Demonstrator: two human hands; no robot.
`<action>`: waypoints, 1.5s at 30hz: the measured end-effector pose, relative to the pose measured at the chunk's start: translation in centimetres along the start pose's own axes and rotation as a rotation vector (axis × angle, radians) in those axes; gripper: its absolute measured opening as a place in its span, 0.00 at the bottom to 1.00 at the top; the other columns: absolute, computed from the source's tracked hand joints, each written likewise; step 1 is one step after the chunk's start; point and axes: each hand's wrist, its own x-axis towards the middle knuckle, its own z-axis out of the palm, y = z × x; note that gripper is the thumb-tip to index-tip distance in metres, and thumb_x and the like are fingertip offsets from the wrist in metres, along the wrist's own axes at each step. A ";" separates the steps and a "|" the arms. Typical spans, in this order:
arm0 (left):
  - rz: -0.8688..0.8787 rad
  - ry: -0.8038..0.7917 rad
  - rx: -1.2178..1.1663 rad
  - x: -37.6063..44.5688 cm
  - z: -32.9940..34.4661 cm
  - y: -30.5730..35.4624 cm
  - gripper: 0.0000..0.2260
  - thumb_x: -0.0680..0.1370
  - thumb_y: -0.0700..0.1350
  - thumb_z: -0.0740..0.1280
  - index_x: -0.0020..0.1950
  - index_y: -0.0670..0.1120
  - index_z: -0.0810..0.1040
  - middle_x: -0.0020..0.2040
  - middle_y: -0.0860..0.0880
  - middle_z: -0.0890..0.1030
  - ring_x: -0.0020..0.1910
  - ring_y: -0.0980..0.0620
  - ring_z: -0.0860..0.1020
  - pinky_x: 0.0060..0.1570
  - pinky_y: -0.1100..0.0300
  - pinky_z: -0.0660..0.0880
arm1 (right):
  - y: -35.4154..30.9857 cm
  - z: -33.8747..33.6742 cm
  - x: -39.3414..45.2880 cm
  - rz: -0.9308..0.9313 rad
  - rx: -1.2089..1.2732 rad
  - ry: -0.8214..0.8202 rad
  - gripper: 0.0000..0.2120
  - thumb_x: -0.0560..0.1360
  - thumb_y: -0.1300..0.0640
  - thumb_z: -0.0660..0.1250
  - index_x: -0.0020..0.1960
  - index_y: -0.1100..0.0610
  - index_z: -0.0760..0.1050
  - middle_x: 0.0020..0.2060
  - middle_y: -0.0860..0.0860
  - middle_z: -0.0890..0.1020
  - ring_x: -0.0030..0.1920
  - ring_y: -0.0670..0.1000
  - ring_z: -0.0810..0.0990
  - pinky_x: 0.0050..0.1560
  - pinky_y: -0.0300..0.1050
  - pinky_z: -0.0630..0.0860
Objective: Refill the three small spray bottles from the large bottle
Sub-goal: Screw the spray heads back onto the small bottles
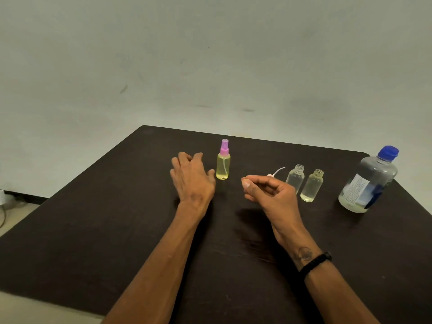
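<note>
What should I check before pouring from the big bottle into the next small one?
1. Yellow-filled spray bottle with pink sprayer: filled and capped, ok.
2. Two clear small bottles: uncapped, upright, ok.
3. Their fill: both nearly empty, not ok.
4. Large clear bottle with blue cap: cap on, not ok for pouring.
5. Right hand: fingers curled; a white sprayer tube shows behind it, held or not cannot tell.
6. Left hand: flat on the dark table, free, ok.

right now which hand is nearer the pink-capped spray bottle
Left. The left hand lies just beside the pink-capped spray bottle; the right hand is farther off, on its other side.
</note>
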 end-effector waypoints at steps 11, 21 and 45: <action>-0.215 -0.106 0.064 1.5 -0.7 -3.1 0.15 0.79 0.51 0.73 0.58 0.40 0.82 0.58 0.40 0.79 0.60 0.39 0.77 0.60 0.46 0.75 | -0.1 0.0 0.0 0.048 0.014 0.004 0.09 0.75 0.58 0.80 0.54 0.60 0.88 0.50 0.49 0.90 0.51 0.52 0.89 0.53 0.45 0.86; -0.215 0.068 -0.233 1.7 -1.1 -3.2 0.10 0.79 0.44 0.74 0.59 0.42 0.83 0.52 0.45 0.84 0.51 0.48 0.82 0.50 0.58 0.76 | -0.5 0.1 -0.2 0.055 0.012 -0.001 0.09 0.74 0.58 0.80 0.52 0.59 0.88 0.49 0.54 0.90 0.51 0.52 0.89 0.53 0.46 0.86; 0.219 -0.384 -1.082 -2.1 -1.3 5.4 0.13 0.75 0.49 0.78 0.59 0.49 0.85 0.54 0.52 0.88 0.55 0.47 0.85 0.60 0.51 0.82 | -2.6 -0.6 0.1 0.359 0.584 -0.042 0.15 0.78 0.51 0.74 0.59 0.59 0.87 0.51 0.57 0.88 0.49 0.52 0.86 0.56 0.46 0.84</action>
